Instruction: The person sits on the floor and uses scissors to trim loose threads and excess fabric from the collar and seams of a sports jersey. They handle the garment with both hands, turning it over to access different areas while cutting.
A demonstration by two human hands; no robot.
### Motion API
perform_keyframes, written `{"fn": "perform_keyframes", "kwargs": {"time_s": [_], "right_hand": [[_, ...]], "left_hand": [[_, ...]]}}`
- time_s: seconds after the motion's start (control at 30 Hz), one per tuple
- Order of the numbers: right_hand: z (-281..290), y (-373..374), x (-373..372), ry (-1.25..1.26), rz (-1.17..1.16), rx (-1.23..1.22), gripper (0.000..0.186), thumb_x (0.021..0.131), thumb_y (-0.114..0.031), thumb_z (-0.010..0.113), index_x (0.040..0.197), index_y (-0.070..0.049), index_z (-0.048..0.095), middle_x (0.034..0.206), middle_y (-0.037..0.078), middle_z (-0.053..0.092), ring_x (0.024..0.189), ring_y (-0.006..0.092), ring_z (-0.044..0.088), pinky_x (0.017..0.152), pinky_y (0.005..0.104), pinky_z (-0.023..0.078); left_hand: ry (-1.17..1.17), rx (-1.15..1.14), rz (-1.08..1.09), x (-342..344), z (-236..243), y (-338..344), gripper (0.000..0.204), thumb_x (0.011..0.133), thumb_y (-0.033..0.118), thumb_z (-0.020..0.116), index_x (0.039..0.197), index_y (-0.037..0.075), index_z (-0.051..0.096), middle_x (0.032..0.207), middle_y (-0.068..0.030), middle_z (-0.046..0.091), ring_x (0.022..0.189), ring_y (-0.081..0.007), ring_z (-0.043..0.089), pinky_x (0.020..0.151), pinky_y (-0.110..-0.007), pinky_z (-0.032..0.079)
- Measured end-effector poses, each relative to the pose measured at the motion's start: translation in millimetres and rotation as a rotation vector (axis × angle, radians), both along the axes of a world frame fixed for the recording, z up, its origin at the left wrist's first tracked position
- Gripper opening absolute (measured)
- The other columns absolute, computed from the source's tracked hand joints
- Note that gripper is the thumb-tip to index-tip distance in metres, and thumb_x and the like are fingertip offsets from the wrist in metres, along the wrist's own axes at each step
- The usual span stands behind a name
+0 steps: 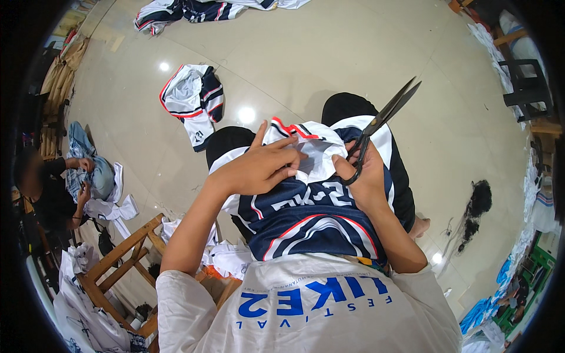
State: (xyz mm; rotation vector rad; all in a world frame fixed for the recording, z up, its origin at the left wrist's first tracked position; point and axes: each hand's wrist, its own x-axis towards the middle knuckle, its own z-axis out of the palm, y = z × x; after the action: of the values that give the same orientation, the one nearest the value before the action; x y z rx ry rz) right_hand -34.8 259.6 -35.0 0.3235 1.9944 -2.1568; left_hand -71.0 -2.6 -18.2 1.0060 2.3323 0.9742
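Note:
Across my lap lies a navy and white sports jersey (318, 213) with red trim, its white-lined opening turned up towards me. My left hand (259, 167) grips the cloth at the left of this opening; one finger points up and the fingertips reach the edge. Black-handled scissors (379, 119) are in my right hand (369, 176), with fingers through the handle loops. Their blades point up and away to the right, slightly parted and off the cloth. My right thumb rests by the right side of the opening.
On the tiled floor ahead lies a similar garment (203, 97), with more clothes (206, 10) beyond. A person (50, 194) sits at the left, handling cloth. A wooden stool frame (120, 259) stands near my left. Dark thread scraps (479, 200) and a black chair (527, 88) are at right.

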Motion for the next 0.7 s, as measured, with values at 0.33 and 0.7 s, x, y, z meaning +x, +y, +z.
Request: {"fn": "perform_keyframes", "kwargs": {"time_s": [0.33,0.7], "right_hand": [[9,0,-5,-0.004,-0.111,-0.149,0.033,0.084,-0.006,0.081,0.105,-0.004,0.056,0.082,0.0,0.058,0.065,0.0092,0.062,0.062,0.024,0.053],[12,-3,-12,-0.199,-0.196,-0.353,0.03,0.087,-0.007,0.08,0.101,-0.002,0.053,0.077,0.0,0.052,0.063,0.0112,0.062,0.068,0.035,0.064]], "left_hand": [[0.393,-0.093,0.219,15,63,23,0.01,0.097,0.013,0.062,0.106,0.011,0.061,0.101,-0.0066,0.064,0.11,-0.0262,0.062,0.117,-0.056,0.029],[-0.107,0.108,0.328,37,16,0,0.03,0.095,0.016,0.071,0.125,0.013,0.067,0.111,-0.0046,0.07,0.099,-0.0236,0.063,0.111,-0.045,0.03]]}}
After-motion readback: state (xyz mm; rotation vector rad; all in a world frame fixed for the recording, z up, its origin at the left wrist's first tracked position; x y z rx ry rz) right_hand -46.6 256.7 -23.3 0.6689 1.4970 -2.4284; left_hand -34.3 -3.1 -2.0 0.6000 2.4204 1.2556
